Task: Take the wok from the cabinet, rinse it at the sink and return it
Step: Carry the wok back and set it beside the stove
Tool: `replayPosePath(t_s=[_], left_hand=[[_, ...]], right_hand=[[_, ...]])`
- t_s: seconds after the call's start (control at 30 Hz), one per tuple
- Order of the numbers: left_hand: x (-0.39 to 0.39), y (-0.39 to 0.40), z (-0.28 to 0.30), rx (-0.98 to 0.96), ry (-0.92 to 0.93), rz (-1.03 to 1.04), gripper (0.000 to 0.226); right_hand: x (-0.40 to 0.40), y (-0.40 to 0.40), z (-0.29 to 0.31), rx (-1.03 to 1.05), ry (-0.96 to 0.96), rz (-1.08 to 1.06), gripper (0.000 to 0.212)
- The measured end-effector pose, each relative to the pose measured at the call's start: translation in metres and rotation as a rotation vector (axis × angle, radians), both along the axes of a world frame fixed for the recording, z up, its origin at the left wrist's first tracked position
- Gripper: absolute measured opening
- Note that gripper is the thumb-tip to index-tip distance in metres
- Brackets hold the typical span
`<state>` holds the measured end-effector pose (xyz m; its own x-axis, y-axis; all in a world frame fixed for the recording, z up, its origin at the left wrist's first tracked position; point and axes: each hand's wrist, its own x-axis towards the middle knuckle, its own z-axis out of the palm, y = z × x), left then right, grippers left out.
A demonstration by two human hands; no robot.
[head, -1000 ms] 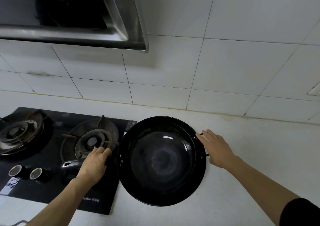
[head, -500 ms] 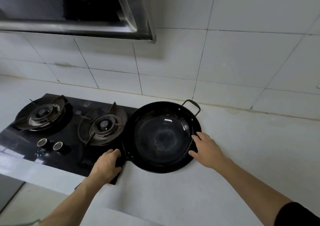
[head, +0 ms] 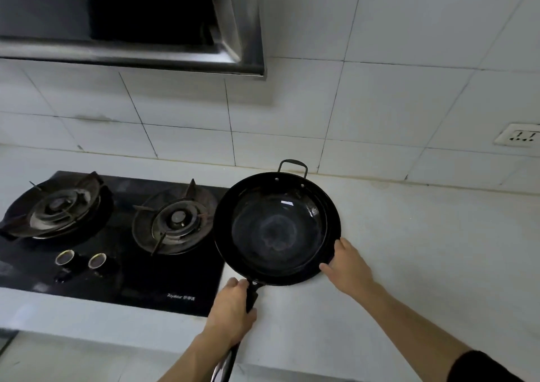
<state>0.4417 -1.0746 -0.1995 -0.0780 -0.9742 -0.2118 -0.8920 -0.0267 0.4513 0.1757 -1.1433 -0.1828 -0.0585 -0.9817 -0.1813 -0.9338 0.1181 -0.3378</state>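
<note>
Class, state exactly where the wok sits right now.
In the head view the wok rests on the white counter, just right of the stove, left hand gripping its handle, right hand on its rim.

Dim cool light, glare spot in wok (head: 287, 203) (small, white), wide-angle edge bending

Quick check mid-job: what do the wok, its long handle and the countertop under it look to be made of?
Wok: dark metal, likely seasoned carbon steel or iron, glossy; a window reflection shows inside and rivets hold the loop handle.
Long handle: black near the bowl, shiny bare metal below the left hand gripping it.
Countertop: pale, matte, possibly stone or composite; hard to tell.
Right hand rests on the rim.
</note>
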Motion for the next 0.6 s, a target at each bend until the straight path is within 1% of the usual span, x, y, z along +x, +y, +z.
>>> replayPosePath(t_s=[0.07, 0.13, 0.2, 0.27, 0.33, 0.4, 0.5, 0.6], left_hand=[[0.004, 0.000, -0.001, -0.016, 0.007, -0.021, 0.036], [0.010, -0.005, 0.003, -0.067, 0.017, -0.012, 0.034], [0.020, -0.016, 0.009, -0.138, 0.045, 0.013, 0.032], [0.032, -0.031, 0.018, -0.189, 0.040, 0.011, 0.033], [0.045, -0.050, 0.024, -0.201, -0.072, -0.061, 0.044], [0.055, -0.065, 0.030, -0.178, -0.207, -0.168, 0.053], [0.064, -0.079, 0.032, -0.138, -0.336, -0.326, 0.048], [0.069, -0.086, 0.030, -0.182, -0.416, -0.418, 0.037]], right_hand=[[0.005, 0.004, 0.001, 0.011, -0.047, -0.052, 0.060], [0.008, 0.008, 0.001, 0.008, -0.094, -0.078, 0.066], [0.008, 0.012, 0.000, -0.025, -0.103, -0.062, 0.068], [0.008, 0.017, -0.001, -0.074, -0.067, 0.014, 0.066], [0.007, 0.019, -0.001, -0.129, -0.020, 0.170, 0.060], [0.005, 0.019, -0.004, -0.124, -0.004, 0.294, 0.053], [0.004, 0.020, -0.010, -0.109, -0.003, 0.331, 0.046], [0.004, 0.016, -0.015, -0.147, -0.012, 0.317, 0.042]])
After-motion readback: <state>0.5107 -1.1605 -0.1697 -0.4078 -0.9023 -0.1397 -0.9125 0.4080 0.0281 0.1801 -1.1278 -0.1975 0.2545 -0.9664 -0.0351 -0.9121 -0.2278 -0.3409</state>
